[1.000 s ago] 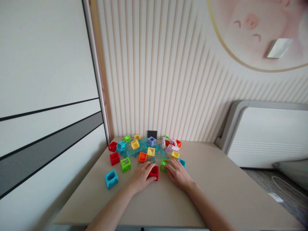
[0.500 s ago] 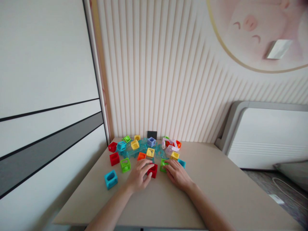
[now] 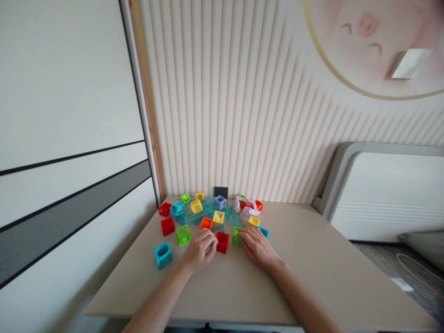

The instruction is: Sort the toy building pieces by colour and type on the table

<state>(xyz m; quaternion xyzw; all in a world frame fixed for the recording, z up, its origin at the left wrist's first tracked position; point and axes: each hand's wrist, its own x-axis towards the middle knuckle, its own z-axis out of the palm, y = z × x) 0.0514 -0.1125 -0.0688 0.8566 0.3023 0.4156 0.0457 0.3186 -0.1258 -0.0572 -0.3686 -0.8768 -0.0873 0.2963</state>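
Observation:
A red hollow cube block stands on the table near the middle. Just left of it is my left hand, fingers curled and thumb a little apart, with nothing visible in it. My right hand has its fingers against the right side of a green cube block, gripping it; the fingers cover part of that block. Behind the hands lie an orange block and a yellow block. Another yellow block and a partly hidden blue block sit beyond my right hand.
Clear teal track pieces and several coloured blocks spread across the back of the table. A blue block stands at the left, with a green block behind it. Lilac pieces lie at back right. A ribbed wall rises behind.
My left hand has let go of the red block and drawn slightly left, so the block shows whole. My right hand stays at the green block. The view has shifted slightly.

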